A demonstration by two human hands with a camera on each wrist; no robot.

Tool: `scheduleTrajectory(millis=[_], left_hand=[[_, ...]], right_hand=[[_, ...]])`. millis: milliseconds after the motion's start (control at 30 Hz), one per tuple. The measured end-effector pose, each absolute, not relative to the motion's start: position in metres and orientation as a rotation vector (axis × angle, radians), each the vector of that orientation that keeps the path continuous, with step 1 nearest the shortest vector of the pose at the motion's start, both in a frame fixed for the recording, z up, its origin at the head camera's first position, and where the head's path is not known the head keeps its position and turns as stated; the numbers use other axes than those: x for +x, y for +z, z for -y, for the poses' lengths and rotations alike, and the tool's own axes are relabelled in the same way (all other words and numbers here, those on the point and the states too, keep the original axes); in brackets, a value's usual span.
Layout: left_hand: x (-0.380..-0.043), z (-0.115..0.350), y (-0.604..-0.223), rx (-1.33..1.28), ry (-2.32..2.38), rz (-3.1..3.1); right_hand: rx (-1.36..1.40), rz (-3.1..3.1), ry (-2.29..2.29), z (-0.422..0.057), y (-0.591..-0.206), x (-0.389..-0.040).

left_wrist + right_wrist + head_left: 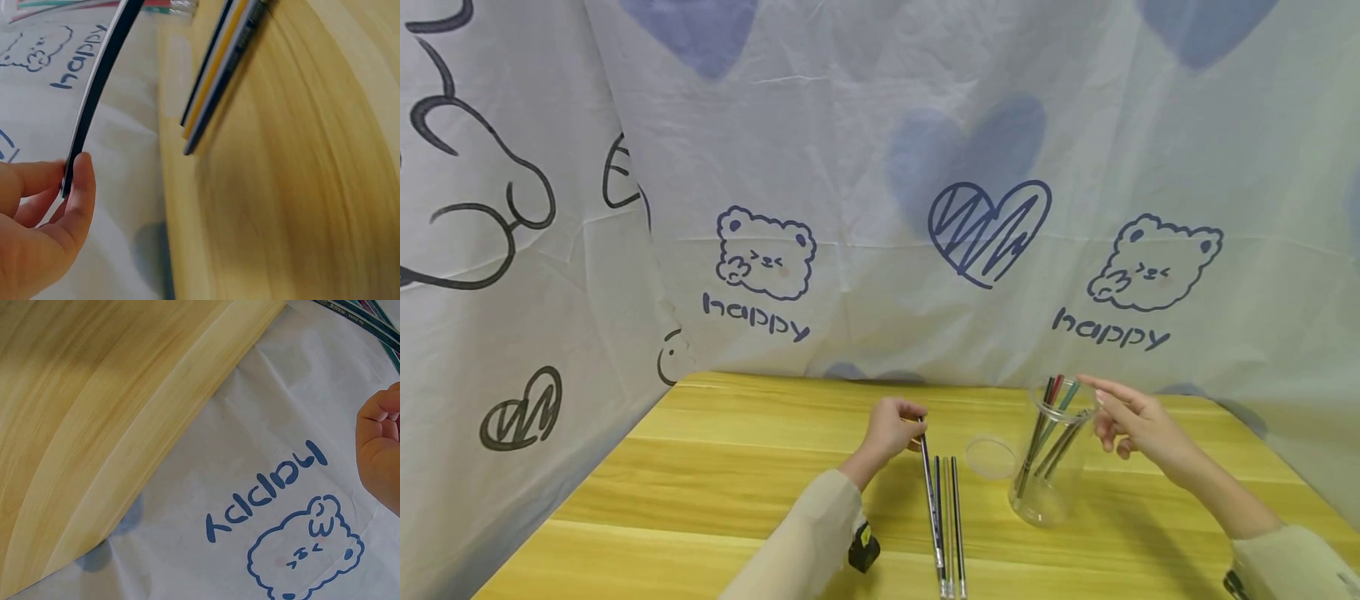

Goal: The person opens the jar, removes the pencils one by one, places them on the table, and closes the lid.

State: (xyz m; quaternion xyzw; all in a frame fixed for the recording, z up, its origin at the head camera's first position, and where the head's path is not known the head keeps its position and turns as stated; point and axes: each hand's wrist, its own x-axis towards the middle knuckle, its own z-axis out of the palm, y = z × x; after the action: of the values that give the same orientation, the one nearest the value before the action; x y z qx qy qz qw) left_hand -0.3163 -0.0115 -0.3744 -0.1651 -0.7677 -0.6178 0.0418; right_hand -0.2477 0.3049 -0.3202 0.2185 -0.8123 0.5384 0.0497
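Observation:
My left hand pinches the far end of a dark pencil between thumb and fingertips. In the left wrist view that pencil slants up from the fingertips. Just right of it several pencils lie side by side on the table, one of them yellow. A tall clear jar stands upright further right, with several pencils leaning in it, red and teal ones among them. My right hand holds the jar's rim at its right side, index finger reaching over it. The right wrist view shows only part of this hand.
A clear round lid lies flat on the wooden table, left of the jar. Behind the table hangs a printed white cloth. Black wrist devices sit at both sleeves.

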Motion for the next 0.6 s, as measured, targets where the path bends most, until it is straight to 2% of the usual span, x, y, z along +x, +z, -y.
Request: scheduleTrajectory(millis=[367, 600], left_hand=[[-0.315, 0.009, -0.38, -0.426, -1.89, 2.557], [-0.316, 0.008, -0.388, -0.407, -1.711, 2.682]], right_hand=[[0.658, 2.478, 1.651, -0.305, -0.32, -0.247], [0.658, 2.477, 1.655, -0.304, -0.32, -0.246]])
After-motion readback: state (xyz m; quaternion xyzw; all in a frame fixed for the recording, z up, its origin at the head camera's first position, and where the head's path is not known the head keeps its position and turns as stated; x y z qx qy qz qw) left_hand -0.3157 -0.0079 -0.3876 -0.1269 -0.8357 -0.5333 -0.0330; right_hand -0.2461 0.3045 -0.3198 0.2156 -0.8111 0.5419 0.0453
